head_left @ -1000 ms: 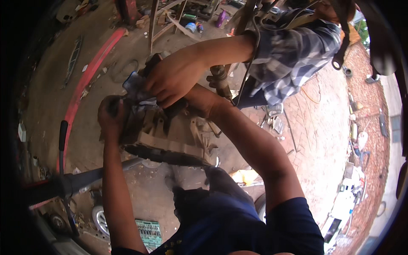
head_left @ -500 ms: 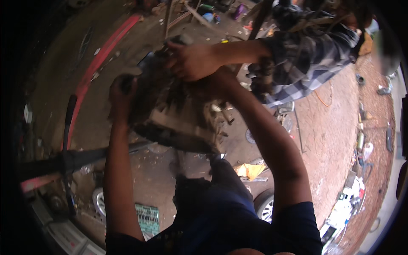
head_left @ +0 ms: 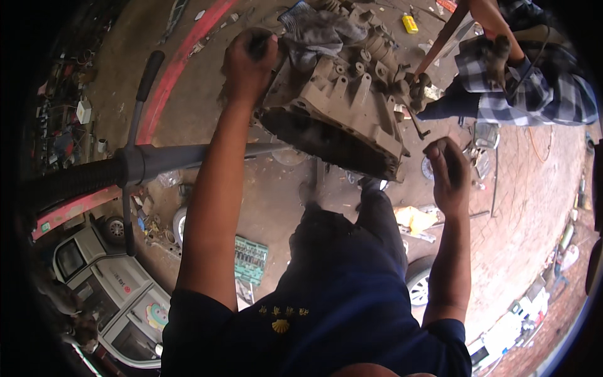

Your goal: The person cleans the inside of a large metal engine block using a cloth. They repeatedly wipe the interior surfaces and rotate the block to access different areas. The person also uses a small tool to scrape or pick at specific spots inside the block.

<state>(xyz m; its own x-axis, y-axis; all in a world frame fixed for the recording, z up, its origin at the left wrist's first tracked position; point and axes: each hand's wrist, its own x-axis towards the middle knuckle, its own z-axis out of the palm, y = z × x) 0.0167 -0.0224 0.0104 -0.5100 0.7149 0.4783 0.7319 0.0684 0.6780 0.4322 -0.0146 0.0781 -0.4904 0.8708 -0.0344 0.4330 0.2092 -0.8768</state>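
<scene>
A dirty grey gearbox (head_left: 342,94) takes up the upper middle, its wide open rim tilted toward me. My left hand (head_left: 250,66) is closed in a fist at its left edge; what it grips is hidden. Below and right of the casing, my right hand (head_left: 449,176) is apart from it with fingers curled inward, and I cannot see whether anything is in them. Close by its fingertips ends a thin metal lever (head_left: 416,122) that sticks out from the gearbox. A crumpled grey cloth (head_left: 320,31) lies over the casing's far side.
A co-worker in a checked shirt (head_left: 527,88) is at the upper right. Left of me stands a dark metal post with bars (head_left: 135,163), by a red beam (head_left: 182,69). A green socket set (head_left: 251,261), a wheel (head_left: 419,286) and a white van (head_left: 119,289) are lower down.
The co-worker's hand has left the gearbox and drawn back to the right. My right hand has come off the gearbox toward me. The whole view has shifted.
</scene>
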